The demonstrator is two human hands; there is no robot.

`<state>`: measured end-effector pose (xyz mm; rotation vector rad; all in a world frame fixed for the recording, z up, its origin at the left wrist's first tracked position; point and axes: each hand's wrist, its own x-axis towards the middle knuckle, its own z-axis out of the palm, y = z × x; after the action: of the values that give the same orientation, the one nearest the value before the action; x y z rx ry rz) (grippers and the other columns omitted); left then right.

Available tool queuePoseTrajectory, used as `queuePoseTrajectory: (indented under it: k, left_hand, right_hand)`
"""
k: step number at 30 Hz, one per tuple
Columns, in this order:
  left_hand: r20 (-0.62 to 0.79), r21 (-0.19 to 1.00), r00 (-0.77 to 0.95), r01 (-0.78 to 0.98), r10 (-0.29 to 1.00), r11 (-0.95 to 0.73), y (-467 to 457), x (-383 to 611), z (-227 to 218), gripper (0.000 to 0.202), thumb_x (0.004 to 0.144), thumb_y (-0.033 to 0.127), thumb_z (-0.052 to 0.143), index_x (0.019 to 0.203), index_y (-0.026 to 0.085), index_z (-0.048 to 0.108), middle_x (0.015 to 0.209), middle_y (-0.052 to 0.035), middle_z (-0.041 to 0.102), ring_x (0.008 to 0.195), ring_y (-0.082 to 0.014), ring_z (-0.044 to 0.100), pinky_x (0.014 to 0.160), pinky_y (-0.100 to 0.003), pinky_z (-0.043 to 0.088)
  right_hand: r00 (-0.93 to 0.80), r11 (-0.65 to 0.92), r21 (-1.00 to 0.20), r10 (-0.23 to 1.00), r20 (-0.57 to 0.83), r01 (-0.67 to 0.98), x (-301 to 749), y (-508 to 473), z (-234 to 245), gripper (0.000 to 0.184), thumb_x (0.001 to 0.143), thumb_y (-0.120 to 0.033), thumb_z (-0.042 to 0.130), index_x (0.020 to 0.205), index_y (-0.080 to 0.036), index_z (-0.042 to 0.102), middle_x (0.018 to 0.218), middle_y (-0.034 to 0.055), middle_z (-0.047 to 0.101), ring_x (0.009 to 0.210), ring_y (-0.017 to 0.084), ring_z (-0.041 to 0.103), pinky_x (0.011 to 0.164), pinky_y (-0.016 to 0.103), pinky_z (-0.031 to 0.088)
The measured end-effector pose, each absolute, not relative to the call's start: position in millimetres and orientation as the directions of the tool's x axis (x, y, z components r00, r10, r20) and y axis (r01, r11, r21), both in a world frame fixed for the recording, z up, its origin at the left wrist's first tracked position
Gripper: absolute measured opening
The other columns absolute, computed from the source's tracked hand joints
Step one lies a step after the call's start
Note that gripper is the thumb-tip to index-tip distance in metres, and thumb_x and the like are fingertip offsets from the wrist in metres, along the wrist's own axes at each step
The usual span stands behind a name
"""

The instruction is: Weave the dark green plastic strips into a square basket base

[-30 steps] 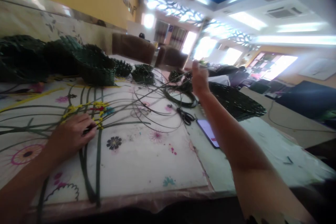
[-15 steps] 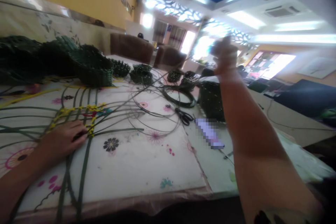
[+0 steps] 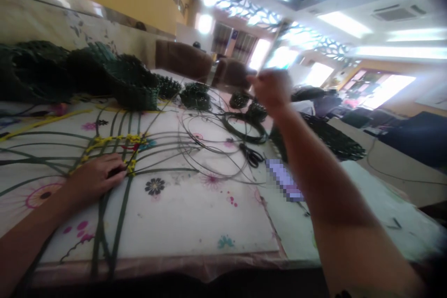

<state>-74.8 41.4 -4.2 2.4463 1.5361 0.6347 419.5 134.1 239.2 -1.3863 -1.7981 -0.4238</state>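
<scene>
My left hand (image 3: pixel 99 174) rests on a flat lattice of dark green strips (image 3: pixel 122 205), bound with a yellow strand (image 3: pixel 118 138). Its fingers are curled and closed at the near right corner of the lattice. From there a thin dark green strand (image 3: pixel 161 112) rises at a slant toward my right hand (image 3: pixel 272 88). Raised far forward above the table and slightly blurred, that hand is closed, with the strand seemingly pinched in it; the grip itself is unclear. A bit of red (image 3: pixel 131 147) shows on the lattice.
Black-handled scissors (image 3: pixel 252 154) and a blurred-out phone (image 3: pixel 284 179) lie right of centre. Loose loops of strand (image 3: pixel 209 149) and a dark coil (image 3: pixel 244 128) spread across the table. Green woven baskets (image 3: pixel 136 88) line the back; brown chairs (image 3: pixel 183 58) stand beyond.
My right hand has moved left and somewhat lower, with the forearm following. My left hand stays on the lattice. The whole view has shifted slightly.
</scene>
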Motion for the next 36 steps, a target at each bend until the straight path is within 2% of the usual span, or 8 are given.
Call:
queuePoseTrajectory:
  k: [3,6,8,13,17,20,28,36]
  left_hand:
    - [0.269,0.402,0.403,0.779,0.875,-0.482,41.4,-74.5,-3.8,0.049,0.097,0.063,0.046,0.085,0.023,0.071,0.095,-0.0078,0.071,0.093,-0.0271,0.065,0.085,-0.037,0.05]
    - [0.274,0.431,0.419,0.751,0.865,-0.5,37.0,-70.0,3.1,0.046,0.098,0.059,0.047,0.083,0.022,0.07,0.092,-0.007,0.069,0.091,-0.0263,0.065,0.084,-0.038,0.049]
    - [0.253,0.453,0.419,0.745,0.872,-0.49,32.7,-65.1,10.3,0.043,0.098,0.057,0.048,0.083,0.021,0.069,0.09,-0.0064,0.067,0.088,-0.0252,0.064,0.082,-0.037,0.048]
    - [0.236,0.483,0.448,0.716,0.863,-0.504,26.8,-56.5,17.5,0.041,0.099,0.053,0.05,0.084,0.02,0.069,0.09,-0.0056,0.067,0.088,-0.0237,0.063,0.082,-0.036,0.047]
    - [0.252,0.519,0.441,0.69,0.862,-0.505,27.9,-56.3,7.1,0.045,0.1,0.058,0.051,0.085,0.02,0.069,0.091,-0.0051,0.067,0.088,-0.0231,0.06,0.083,-0.035,0.045]
    - [0.279,0.537,0.408,0.684,0.869,-0.493,28.7,-56.0,1.1,0.043,0.099,0.058,0.053,0.084,0.02,0.067,0.089,-0.0043,0.066,0.085,-0.0222,0.059,0.08,-0.035,0.044]
    - [0.293,0.546,0.411,0.669,0.863,-0.504,33.6,-59.1,-7.1,0.035,0.096,0.054,0.056,0.083,0.022,0.064,0.088,-0.0029,0.066,0.081,-0.0214,0.059,0.076,-0.033,0.042]
    - [0.326,0.548,0.431,0.639,0.842,-0.539,37.5,-59.9,-10.2,0.039,0.099,0.055,0.052,0.078,0.023,0.058,0.08,-0.0025,0.061,0.075,-0.0216,0.056,0.071,-0.035,0.04]
  right_hand:
    - [-0.414,0.612,-0.192,0.701,0.581,0.767,320.9,72.2,172.4,0.03,0.106,-0.03,0.068,0.082,-0.015,0.075,0.08,0.0043,0.069,0.079,0.015,0.062,0.078,0.03,0.05]
    - [-0.745,0.822,-0.241,0.57,0.346,0.516,252.0,17.2,109.2,0.025,0.111,-0.022,0.062,0.093,-0.016,0.078,0.096,0.0049,0.075,0.083,0.012,0.064,0.077,0.026,0.048]
    - [-0.806,0.842,-0.189,0.538,0.246,0.505,225.5,1.4,76.3,0.023,0.112,-0.02,0.06,0.1,-0.015,0.079,0.102,0.0077,0.076,0.089,0.015,0.064,0.078,0.028,0.048]
    - [-0.799,0.824,0.054,0.528,0.286,0.564,196.4,11.0,36.2,0.029,0.114,-0.026,0.056,0.135,-0.019,0.075,0.114,0.013,0.073,0.104,0.025,0.061,0.088,0.038,0.051]
    - [-0.87,0.889,0.126,0.386,0.308,0.439,185.3,16.7,31.6,0.031,0.115,-0.02,0.048,0.116,-0.016,0.079,0.107,0.0123,0.074,0.101,0.025,0.059,0.088,0.04,0.049]
    - [-0.833,0.882,0.051,0.422,0.359,0.469,181.9,15.8,26.3,0.029,0.112,-0.018,0.052,0.106,-0.016,0.08,0.101,0.0116,0.075,0.097,0.025,0.059,0.084,0.04,0.048]
    - [-0.516,0.675,-0.436,0.737,0.438,0.595,186.1,20.0,7.5,0.031,0.107,-0.024,0.069,0.077,-0.019,0.074,0.086,0.0057,0.076,0.088,0.018,0.06,0.093,0.033,0.047]
    - [-0.554,0.653,-0.348,0.756,0.348,0.673,189.8,-4.3,28.4,0.034,0.107,-0.027,0.069,0.074,-0.019,0.073,0.083,0.0056,0.079,0.098,0.022,0.058,0.086,0.038,0.035]
